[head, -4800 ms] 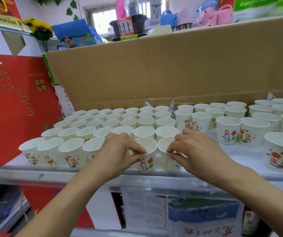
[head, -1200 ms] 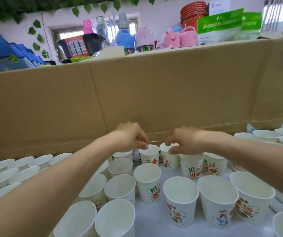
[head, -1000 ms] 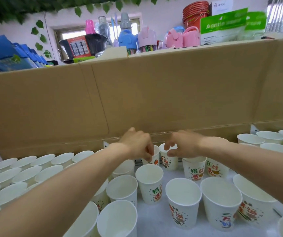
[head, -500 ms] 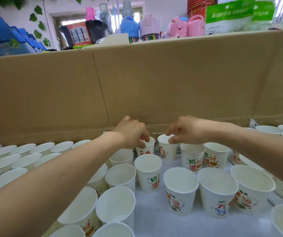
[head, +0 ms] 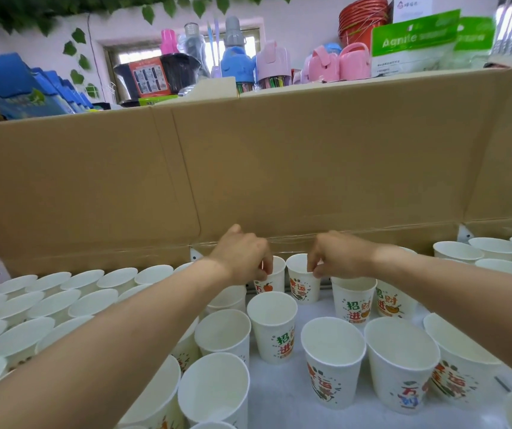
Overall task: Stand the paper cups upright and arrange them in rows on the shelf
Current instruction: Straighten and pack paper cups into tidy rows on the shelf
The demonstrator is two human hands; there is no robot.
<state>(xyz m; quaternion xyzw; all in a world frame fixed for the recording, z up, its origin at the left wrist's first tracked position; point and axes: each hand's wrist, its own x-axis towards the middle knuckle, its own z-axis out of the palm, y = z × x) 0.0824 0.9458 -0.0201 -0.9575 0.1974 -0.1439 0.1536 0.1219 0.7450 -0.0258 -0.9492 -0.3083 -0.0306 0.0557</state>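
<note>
Many white paper cups with coloured print stand upright on the white shelf [head: 282, 400]. At the back, close to the cardboard wall, my left hand [head: 242, 257] pinches the rim of one cup [head: 271, 280]. Just to the right, my right hand [head: 338, 255] pinches the rim of a second cup [head: 302, 284]. Both cups stand side by side, upright. Tight rows of cups [head: 62, 292] fill the left part of the shelf. Looser cups, such as one with green lettering [head: 274, 326], stand in the middle and right.
A tall brown cardboard sheet [head: 279, 168] walls off the back of the shelf. More cups [head: 490, 252] stand at the far right. Above the cardboard are bottles, pink containers and a green package [head: 415, 41]. Bare shelf shows between the middle cups.
Since 4.8 s ago my hands have gone from the front-edge cups to the back row. Over the last second they have stayed on the two back cups, shifting only slightly.
</note>
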